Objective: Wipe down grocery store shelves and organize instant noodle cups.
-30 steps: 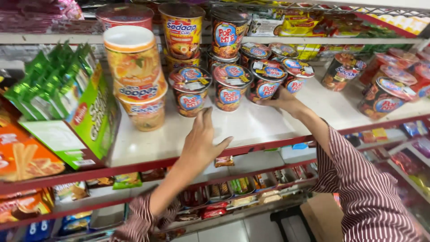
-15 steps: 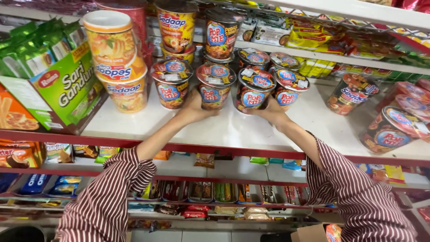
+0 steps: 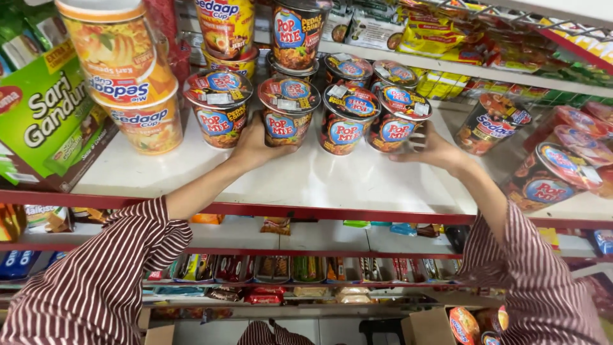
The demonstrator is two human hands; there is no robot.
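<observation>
Cups (image 3: 338, 118): row of four dark noodle cups, foil lids, front-middle of white shelf (image 3: 306, 182), touching side by side. Head view only. Left hand (image 3: 258, 145) pressed against second cup (image 3: 287, 112) from the left, fingers spread around its lower wall, thumb side near first cup (image 3: 219, 107). Right hand (image 3: 434, 148) against rightmost cup (image 3: 396, 118), fingers apart, cupping its right side; full clamp hard to confirm. Both sleeves striped maroon-white. Taller orange cups (image 3: 131, 83) stacked left, green box (image 3: 45, 121) beyond. More dark cups (image 3: 549, 176) tipped on their sides far right. Yellow packets (image 3: 440, 38) on upper shelf. Cardboard box (image 3: 434, 326) below with cups inside.
</observation>
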